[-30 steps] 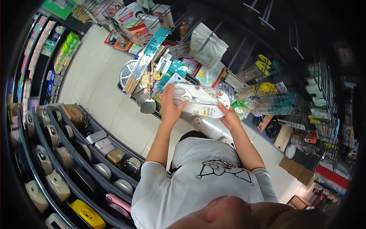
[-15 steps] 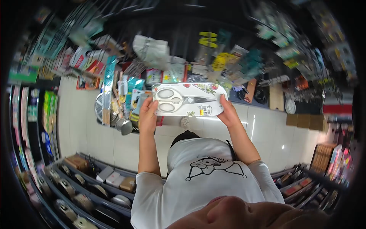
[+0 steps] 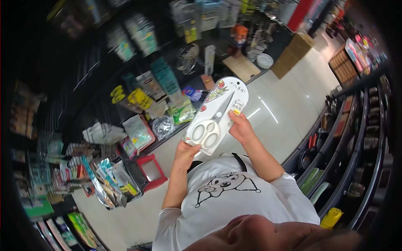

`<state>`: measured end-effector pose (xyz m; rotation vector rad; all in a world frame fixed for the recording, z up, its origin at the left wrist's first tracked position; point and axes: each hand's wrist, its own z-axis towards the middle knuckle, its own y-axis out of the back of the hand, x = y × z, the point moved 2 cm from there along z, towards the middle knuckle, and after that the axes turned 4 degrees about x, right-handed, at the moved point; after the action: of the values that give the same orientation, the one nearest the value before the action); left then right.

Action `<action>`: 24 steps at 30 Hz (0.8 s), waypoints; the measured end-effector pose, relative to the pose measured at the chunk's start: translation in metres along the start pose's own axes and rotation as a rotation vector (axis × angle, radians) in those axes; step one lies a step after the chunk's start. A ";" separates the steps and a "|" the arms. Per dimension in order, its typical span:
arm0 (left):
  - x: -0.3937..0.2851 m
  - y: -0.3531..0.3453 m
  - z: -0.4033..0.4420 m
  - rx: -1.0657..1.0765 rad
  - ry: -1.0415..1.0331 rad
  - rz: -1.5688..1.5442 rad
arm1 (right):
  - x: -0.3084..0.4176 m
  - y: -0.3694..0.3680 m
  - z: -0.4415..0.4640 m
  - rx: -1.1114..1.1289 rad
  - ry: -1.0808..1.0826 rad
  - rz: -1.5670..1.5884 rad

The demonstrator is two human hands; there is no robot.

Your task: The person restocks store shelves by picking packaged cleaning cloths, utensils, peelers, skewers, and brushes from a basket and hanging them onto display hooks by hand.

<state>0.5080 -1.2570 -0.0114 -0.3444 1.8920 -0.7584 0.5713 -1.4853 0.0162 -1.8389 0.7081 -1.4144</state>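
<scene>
A pack of kitchen scissors [image 3: 208, 129] is held up in front of my chest, tilted with its handle end low on the left and its hanging hole high on the right. The scissors have white handles and grey blades on a white printed card with vegetable pictures. My left hand [image 3: 185, 154] grips the lower left corner, its thumb on the front. My right hand [image 3: 241, 126] holds the right edge beside the printed label, the thumb on the front and the other fingers mostly hidden behind.
A basket of packaged utensils [image 3: 117, 180] stands at the lower left, next to a red-framed bin [image 3: 153, 172]. Hanging packs and goods line the dark shelf ahead. Cardboard boxes [image 3: 289, 56] stand at the upper right. Shelves of kitchenware [image 3: 335, 138] curve along the right.
The view has swung round to the right. The scissors pack has turned from level to a steep slant, and my right hand has shifted from its end to its side edge.
</scene>
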 end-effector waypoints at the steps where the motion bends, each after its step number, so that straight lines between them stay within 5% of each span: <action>1: 0.014 -0.022 0.012 0.024 0.011 0.014 | 0.020 0.015 -0.009 -0.009 0.029 0.005; 12: 0.063 -0.143 0.083 0.212 0.225 0.260 | 0.125 0.112 -0.048 -0.135 0.246 0.107; 24: 0.067 -0.213 0.242 0.392 0.314 0.415 | 0.234 0.158 0.030 -0.186 0.390 0.022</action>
<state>0.6742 -1.5399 0.0100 0.4238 1.9544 -0.9080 0.6585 -1.7552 0.0226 -1.6986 1.0816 -1.7662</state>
